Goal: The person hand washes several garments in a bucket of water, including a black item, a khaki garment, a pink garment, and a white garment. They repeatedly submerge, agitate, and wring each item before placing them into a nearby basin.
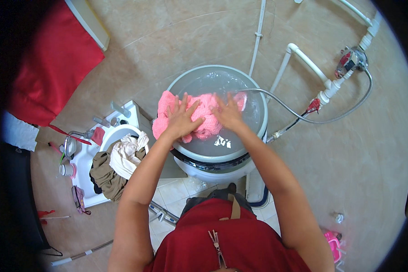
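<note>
A bunched pink knitted-looking cloth point(207, 126) lies in a round light-grey tub point(221, 158) of water. Its left part hangs over the tub's rim. My left hand point(184, 117) rests flat on the cloth with the fingers spread. Beside it, my right hand point(228, 114) touches the cloth's right part, fingers apart and slightly blurred at the tips. A flexible metal hose point(285, 108) reaches over the rim towards my right hand; I cannot make out its end. Neither hand is closed around anything.
On the left stands a white washbasin point(83, 200) heaped with brown and white clothes point(122, 159). White pipes point(312, 68) and a water valve point(355, 59) are fixed to the tiled wall at right. A red cloth point(57, 68) hangs at upper left. Another container point(212, 173) supports the tub.
</note>
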`<state>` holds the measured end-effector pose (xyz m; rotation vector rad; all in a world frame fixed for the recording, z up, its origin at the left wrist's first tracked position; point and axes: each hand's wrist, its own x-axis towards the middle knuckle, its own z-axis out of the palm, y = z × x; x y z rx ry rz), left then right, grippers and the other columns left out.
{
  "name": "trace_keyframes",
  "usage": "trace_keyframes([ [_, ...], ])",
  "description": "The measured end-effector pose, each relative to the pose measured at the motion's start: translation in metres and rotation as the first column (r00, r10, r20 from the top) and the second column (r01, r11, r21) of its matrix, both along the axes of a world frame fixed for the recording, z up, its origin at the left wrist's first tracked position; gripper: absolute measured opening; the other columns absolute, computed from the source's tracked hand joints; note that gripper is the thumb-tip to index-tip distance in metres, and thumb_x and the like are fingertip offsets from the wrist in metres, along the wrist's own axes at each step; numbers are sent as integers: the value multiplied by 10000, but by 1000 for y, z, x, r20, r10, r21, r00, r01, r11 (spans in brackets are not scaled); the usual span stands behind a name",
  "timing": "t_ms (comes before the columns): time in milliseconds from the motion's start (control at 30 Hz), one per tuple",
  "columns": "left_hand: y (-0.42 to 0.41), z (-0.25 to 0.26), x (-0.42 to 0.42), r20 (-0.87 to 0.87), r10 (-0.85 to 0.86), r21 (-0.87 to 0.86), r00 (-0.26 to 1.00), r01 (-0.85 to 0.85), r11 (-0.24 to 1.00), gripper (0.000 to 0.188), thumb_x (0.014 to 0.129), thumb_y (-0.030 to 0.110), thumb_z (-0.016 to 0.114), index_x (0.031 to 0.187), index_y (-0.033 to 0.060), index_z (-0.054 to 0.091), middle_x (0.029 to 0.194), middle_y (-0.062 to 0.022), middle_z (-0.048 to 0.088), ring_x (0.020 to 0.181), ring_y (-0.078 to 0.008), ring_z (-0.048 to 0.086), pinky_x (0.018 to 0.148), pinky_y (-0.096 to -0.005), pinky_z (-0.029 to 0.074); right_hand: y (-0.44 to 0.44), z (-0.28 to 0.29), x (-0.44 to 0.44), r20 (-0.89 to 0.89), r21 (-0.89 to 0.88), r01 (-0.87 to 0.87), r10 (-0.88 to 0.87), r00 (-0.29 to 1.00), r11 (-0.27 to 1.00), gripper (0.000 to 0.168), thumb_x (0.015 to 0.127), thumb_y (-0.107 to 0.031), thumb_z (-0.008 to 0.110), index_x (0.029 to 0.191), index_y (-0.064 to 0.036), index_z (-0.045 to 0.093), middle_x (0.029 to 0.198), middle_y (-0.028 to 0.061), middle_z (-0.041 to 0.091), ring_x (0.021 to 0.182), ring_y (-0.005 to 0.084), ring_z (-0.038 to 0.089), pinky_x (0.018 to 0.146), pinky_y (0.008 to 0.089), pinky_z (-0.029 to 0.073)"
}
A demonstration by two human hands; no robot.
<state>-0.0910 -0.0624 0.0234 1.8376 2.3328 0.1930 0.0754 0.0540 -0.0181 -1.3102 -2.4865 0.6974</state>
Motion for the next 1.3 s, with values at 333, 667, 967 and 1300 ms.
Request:
trace_keyframes([
  [333,37,-43,-6,-126,-92,-377,988,38,925,875,854,696,466,1552,253,180,1610,-181,72,1484,-385,47,1192,-505,69,-1,-40,-30,313,-30,-145,147,938,989,562,983,-481,358,1516,-331,269,1576,121,228,1441,425,173,1103,659,197],
  [667,112,-96,-43,-9,-54,-571,998,40,820,458,954,329,434,1345,137,575,1418,-189,493,1322,-332,472,1100,-459,342,42,-85,-44,83,-74,-93,99,992,993,416,938,-279,386,1148,-28,642,1285,229,571,1181,400,541,1028,469,401],
  [967,130,-79,-29,132,334,-126,933,-319,939,533,967,434,396,1091,4,685,1187,-238,636,1141,-392,597,990,-475,443,46,-102,-38,-330,-211,182,-246,911,960,564,985,-467,379,1209,-9,620,1245,274,578,1159,396,554,1020,488,405],
  [1300,81,-5,86,414,-115,400,903,-67,914,556,887,534,537,754,18,696,746,-192,672,697,-382,652,669,-498,499,68,-85,-12,-673,-654,-748,-541,504,116,557,1002,-555,345,1128,-73,595,1060,117,649,999,252,630,871,405,515],
])
